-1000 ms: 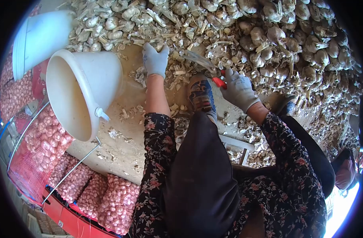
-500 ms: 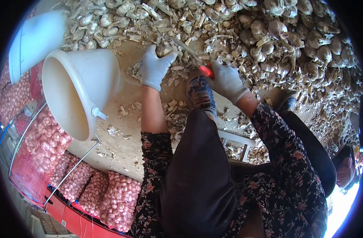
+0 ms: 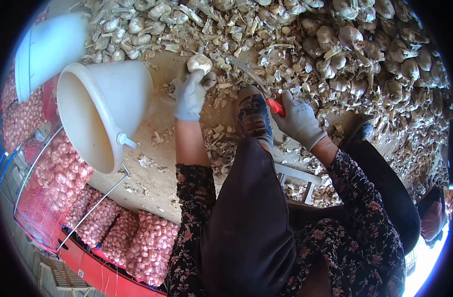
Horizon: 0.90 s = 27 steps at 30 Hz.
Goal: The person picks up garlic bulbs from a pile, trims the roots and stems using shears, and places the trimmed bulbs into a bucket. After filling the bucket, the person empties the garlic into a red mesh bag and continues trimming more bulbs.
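My left hand (image 3: 190,96), in a pale work glove, is closed around a garlic bulb (image 3: 199,63) whose pale round side faces up between the fingers. My gloved right hand (image 3: 295,119) grips a cutting tool by its red handle (image 3: 276,106). Its long metal blade (image 3: 248,73) points up and left, towards the left hand but apart from the bulb. Beneath both hands lie dry stalk cuttings and papery skins (image 3: 221,136) on the ground. My shoe (image 3: 253,111) stands between the two hands.
A heap of garlic with dry stalks (image 3: 330,37) spreads across the top and right. Left of my left hand, a white bucket (image 3: 90,94) lies tipped beside another pale bucket (image 3: 53,54). Net sacks of garlic (image 3: 149,247) line the lower left, near a metal frame (image 3: 90,218).
The left hand has turned, bringing the bulb's pale side up. My right hand and the blade have drawn away to the right and slightly down.
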Each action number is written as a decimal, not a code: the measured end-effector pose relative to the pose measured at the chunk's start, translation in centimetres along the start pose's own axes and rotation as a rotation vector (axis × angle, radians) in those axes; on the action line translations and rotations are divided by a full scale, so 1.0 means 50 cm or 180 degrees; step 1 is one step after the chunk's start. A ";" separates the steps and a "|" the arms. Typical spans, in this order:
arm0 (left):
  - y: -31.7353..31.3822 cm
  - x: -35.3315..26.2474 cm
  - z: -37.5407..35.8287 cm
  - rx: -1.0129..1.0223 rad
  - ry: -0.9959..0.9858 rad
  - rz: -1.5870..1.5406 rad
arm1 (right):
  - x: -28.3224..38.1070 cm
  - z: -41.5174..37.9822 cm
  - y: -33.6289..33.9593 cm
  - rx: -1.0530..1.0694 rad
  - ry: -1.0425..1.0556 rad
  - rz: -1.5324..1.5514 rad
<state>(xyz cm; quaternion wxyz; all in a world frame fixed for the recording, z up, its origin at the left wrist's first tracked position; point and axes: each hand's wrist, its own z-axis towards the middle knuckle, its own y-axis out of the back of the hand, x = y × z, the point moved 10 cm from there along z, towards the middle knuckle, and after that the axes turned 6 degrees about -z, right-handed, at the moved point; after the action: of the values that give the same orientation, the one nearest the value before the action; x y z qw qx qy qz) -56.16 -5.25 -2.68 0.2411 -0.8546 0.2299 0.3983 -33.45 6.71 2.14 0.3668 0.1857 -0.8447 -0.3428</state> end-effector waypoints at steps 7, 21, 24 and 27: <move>-0.126 -0.074 -0.065 0.0917 -0.0467 -0.1267 | 0.056 0.010 0.092 -0.0327 0.0325 -0.0942; -0.170 -0.071 -0.069 0.0771 -0.0432 0.1321 | 0.064 0.022 0.089 -0.0095 0.0475 -0.0652; -0.105 -0.225 -0.170 -0.0702 -0.1432 0.1026 | 0.045 0.023 0.098 -0.0104 0.0311 -0.0333; 0.040 -0.435 -0.333 -0.2541 -0.2596 0.1839 | 0.000 0.008 0.127 0.0161 0.0173 -0.0152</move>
<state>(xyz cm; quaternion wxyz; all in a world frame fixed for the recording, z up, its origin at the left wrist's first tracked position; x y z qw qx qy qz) -60.41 -12.35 23.50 -0.1448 -0.5620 0.1747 0.7954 -34.13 11.31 6.52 0.3766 0.2243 -0.8381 -0.3247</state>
